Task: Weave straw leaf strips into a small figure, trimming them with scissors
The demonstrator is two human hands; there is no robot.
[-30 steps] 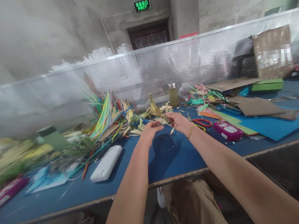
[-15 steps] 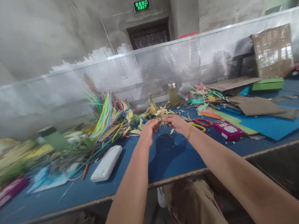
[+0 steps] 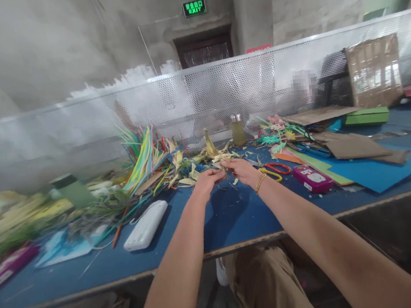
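My left hand (image 3: 205, 182) and my right hand (image 3: 242, 170) meet over the blue table (image 3: 230, 220), fingers pinched together on a small piece of dried leaf strip (image 3: 225, 170) between them. My right wrist wears a gold bracelet (image 3: 259, 181). Just beyond the hands lies a heap of yellowish leaf strips and scraps (image 3: 206, 156). Tiny cuttings are scattered on the table under my hands.
A bundle of coloured strips (image 3: 143, 158) fans out at left, with a white case (image 3: 146, 225) nearer me. Red and yellow scissors (image 3: 275, 169), a pink box (image 3: 313, 178), coloured paper (image 3: 376, 168) and cardboard lie right. A small bottle (image 3: 237, 129) stands by the perforated metal screen (image 3: 200, 100).
My hands, apart a second ago, have come together on the leaf strip and shifted slightly towards the heap.
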